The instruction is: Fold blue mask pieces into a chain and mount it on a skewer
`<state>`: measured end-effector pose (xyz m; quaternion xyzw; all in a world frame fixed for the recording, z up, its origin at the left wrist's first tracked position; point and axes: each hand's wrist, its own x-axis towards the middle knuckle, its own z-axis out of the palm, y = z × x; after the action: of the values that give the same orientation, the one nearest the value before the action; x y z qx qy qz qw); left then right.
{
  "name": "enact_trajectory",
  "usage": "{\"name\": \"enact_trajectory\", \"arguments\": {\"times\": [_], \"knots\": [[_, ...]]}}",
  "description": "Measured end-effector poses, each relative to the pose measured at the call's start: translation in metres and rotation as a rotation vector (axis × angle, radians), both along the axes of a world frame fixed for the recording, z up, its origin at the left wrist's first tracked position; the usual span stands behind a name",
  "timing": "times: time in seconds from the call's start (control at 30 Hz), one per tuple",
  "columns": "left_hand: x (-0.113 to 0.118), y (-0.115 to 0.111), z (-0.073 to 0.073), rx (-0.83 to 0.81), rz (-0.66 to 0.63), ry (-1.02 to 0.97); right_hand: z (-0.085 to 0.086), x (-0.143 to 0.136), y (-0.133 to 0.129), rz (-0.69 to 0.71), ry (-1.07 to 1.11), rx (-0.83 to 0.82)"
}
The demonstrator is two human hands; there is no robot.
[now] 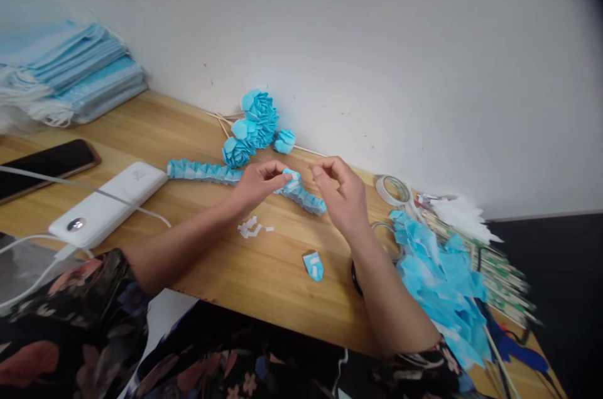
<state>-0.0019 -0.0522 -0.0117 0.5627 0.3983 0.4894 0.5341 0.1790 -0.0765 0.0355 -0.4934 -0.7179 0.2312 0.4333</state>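
Observation:
Between thumb and forefinger, my left hand (257, 187) grips a small blue petal (293, 180) marked with white strips. Just to its right, my right hand (340, 190) is raised with thumb and fingertips pinched together; anything in that pinch is too small to see. A long row of folded blue petals (202, 171) lies on the table behind and below both hands. Closer to me rests a separate blue petal (313, 266) with white strips on it. Small white strips (249, 227) are scattered beneath my left wrist.
Blue paper flowers (257, 125) on sticks lie by the wall. At left are a stack of face masks (85, 72), a phone (51, 163) and a white power bank (110, 201) with cables. A tape roll (392, 190) and crumpled blue sheets (433, 279) are at right.

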Motion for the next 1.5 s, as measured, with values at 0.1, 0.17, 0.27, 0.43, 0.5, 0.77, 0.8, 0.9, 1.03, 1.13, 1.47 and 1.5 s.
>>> {"name": "enact_trajectory", "arguments": {"times": [0.1,0.17,0.27,0.43,0.5,0.77,0.8,0.9,1.03,1.13,1.47,1.5], "knots": [[0.0,0.0,-0.002,0.037,0.024,0.036,-0.001,-0.004,-0.002,0.011,-0.082,-0.046],[0.0,0.001,-0.003,0.073,0.033,0.058,-0.005,-0.006,-0.001,0.039,-0.137,-0.093],[0.0,0.001,-0.003,0.137,0.044,0.1,-0.011,-0.007,0.002,0.033,-0.176,-0.126],[0.0,0.0,-0.003,0.311,0.074,0.19,-0.011,-0.006,0.002,0.015,-0.16,-0.147],[0.0,-0.001,-0.004,0.394,0.097,0.219,-0.009,-0.006,0.001,0.015,-0.15,-0.154],[0.001,-0.003,-0.004,0.471,0.113,0.231,-0.01,-0.006,0.003,0.036,-0.123,-0.164],[0.0,-0.003,-0.004,0.453,0.115,0.232,-0.01,-0.006,0.003,0.039,-0.121,-0.165],[0.0,-0.002,-0.004,0.419,0.113,0.237,-0.01,-0.007,0.002,0.049,-0.117,-0.17],[0.001,-0.003,-0.003,0.447,0.102,0.218,-0.011,-0.007,0.003,0.049,-0.108,-0.179],[0.001,-0.004,-0.002,0.422,0.092,0.198,-0.012,-0.007,0.003,0.051,-0.11,-0.179],[0.0,-0.004,0.0,0.302,0.066,0.188,-0.01,-0.007,0.002,0.068,-0.103,-0.195],[0.0,-0.004,0.0,0.299,0.066,0.188,-0.011,-0.007,0.002,0.066,-0.106,-0.191]]}}
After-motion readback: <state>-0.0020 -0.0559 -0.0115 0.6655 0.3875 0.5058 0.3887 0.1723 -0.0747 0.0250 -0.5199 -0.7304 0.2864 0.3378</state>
